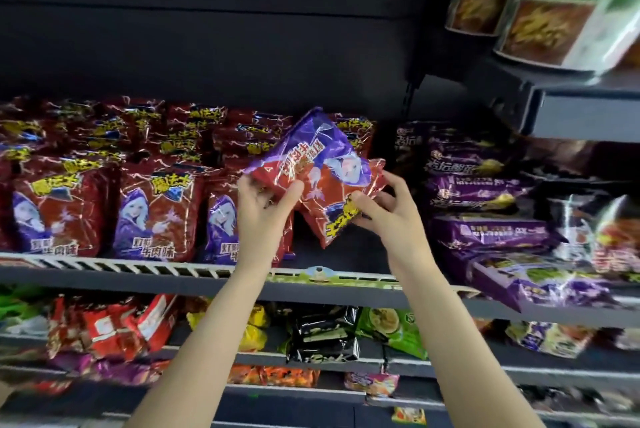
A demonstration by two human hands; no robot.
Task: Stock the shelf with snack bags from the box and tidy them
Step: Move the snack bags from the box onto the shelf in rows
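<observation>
I hold a red and purple snack bag [318, 168] upside down and tilted, just in front of the middle shelf [194, 280]. My left hand [265, 209] grips its left lower edge. At the bag's right lower corner, my right hand [388, 211] pinches it. Rows of matching red bags [157, 209] stand upright on the shelf to the left, several deep. Directly below the held bag there is a dark gap on the shelf. The box is not in view.
Purple snack packs [485, 230] lie stacked flat right of the gap, some hanging over the shelf edge. Green tubs [540, 8] sit on a higher shelf at the top right. Lower shelves hold mixed red, yellow, black and green bags [322, 330].
</observation>
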